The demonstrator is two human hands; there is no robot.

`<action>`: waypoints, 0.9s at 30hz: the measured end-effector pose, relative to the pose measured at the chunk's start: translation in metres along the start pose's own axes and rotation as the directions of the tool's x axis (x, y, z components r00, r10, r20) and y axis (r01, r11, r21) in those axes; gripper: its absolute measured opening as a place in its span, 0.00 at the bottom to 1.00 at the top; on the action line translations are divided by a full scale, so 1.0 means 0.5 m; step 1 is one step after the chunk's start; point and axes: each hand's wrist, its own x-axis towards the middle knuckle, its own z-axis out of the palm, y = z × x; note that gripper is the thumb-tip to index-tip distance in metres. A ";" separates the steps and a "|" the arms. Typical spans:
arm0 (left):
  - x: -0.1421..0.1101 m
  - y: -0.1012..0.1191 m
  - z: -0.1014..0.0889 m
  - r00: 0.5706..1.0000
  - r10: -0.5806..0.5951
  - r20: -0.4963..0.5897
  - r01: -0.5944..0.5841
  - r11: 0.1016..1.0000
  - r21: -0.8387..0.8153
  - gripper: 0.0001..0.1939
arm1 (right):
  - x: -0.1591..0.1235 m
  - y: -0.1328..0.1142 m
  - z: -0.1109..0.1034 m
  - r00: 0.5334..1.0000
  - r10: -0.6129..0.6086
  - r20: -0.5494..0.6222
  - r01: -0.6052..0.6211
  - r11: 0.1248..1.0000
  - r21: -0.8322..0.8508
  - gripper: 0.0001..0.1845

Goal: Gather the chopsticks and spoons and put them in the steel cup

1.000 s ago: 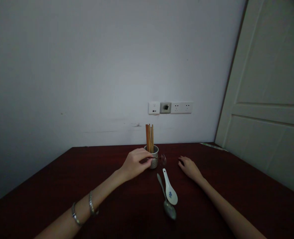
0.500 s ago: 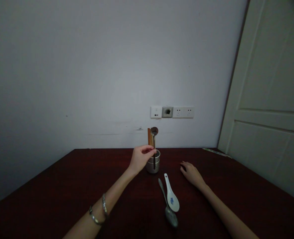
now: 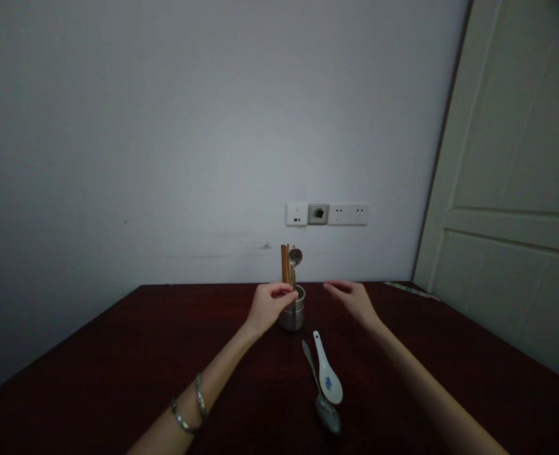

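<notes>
My left hand (image 3: 270,306) pinches a metal spoon (image 3: 295,258) by its handle, bowl up. The lower handle shows against the front of a grey metal cup (image 3: 299,317). Several wooden chopsticks (image 3: 284,265) stand upright in that cup, partly behind my left fingers. To the right of the cup, my right hand (image 3: 352,302) hovers with thumb and fingers a little apart, holding nothing. Nearer me lie a white soup spoon with a blue mark (image 3: 330,381) and a second metal spoon (image 3: 328,415), side by side and seemingly touching.
The dark red table (image 3: 203,354) reaches back to a pale wall (image 3: 213,158). Sockets and switches (image 3: 348,214) sit on the wall above its rear edge. A thin flat strip (image 3: 410,290) lies at the back right, near a white door (image 3: 506,189).
My right hand has risen off the table and moved left toward the cup. The spoon in my left hand is slightly lower, its bowl turned a little.
</notes>
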 end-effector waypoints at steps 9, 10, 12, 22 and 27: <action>-0.019 -0.009 0.032 0.999 0.007 0.046 -0.007 1.000 0.001 0.09 | -0.052 -0.149 0.036 0.996 -0.092 0.015 0.089 0.988 0.129 0.14; -0.020 -0.009 0.034 0.999 0.005 0.050 -0.005 1.000 0.008 0.09 | -0.052 -0.147 0.037 0.995 -0.103 0.006 0.102 0.988 0.114 0.14; -0.021 -0.009 0.037 0.998 0.001 0.059 -0.002 1.000 0.021 0.09 | -0.050 -0.145 0.038 0.995 -0.103 0.002 0.102 0.990 0.099 0.14; -0.020 -0.015 0.034 1.000 -0.003 0.016 0.003 1.000 -0.007 0.08 | -0.028 -0.154 0.069 0.996 -0.082 0.034 0.078 0.993 0.089 0.13; -0.013 -0.018 0.016 1.000 0.006 0.013 -0.004 0.993 -0.121 0.13 | 0.003 -0.191 0.075 0.994 -0.092 0.060 0.088 0.994 0.063 0.14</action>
